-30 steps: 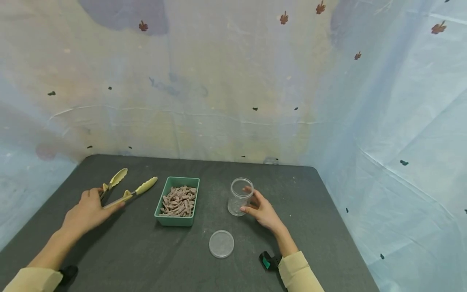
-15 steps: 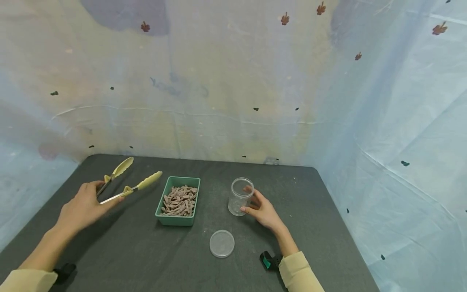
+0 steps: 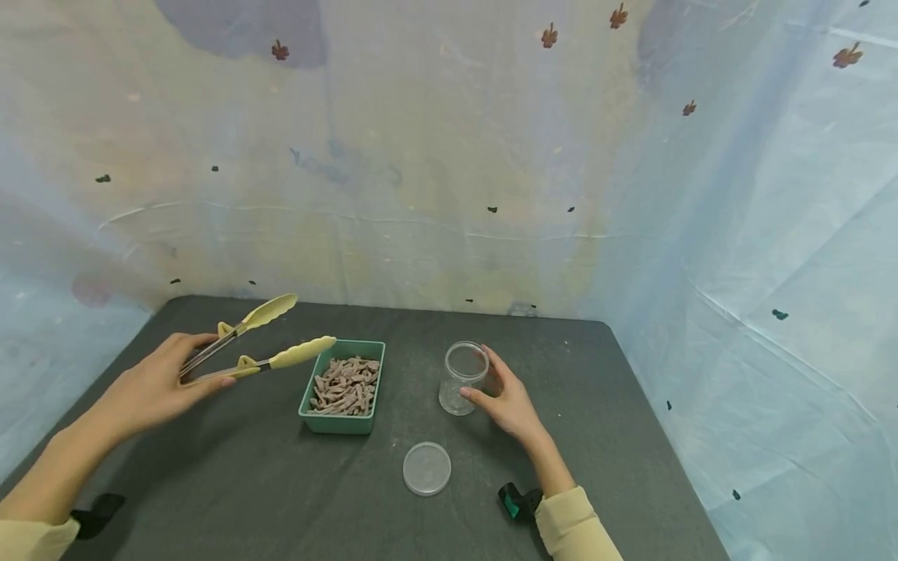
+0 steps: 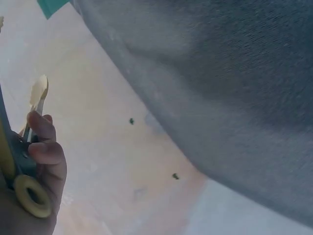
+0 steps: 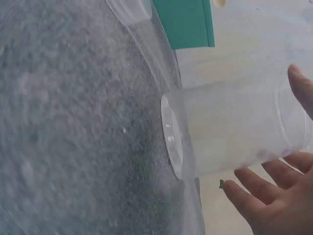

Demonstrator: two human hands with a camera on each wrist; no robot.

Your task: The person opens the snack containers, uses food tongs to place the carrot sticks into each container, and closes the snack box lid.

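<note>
Here, lower left, the left hand (image 3: 157, 383) grips spread tongs (image 3: 300, 353); below centre, the right hand (image 3: 512, 401) holds an upright clear jar (image 3: 453, 387)

Tongs (image 4: 39, 92) and green tub (image 4: 52, 6) only partly in left wrist view

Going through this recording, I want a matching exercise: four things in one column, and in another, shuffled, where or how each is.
1. tongs
2. tub
3. jar
4. lid

A. standing upright at the right hand
B. gripped in the left hand
C. lying flat on the table
D. green, with brownish strips inside

Pairs: 1-B, 2-D, 3-A, 4-C
</note>
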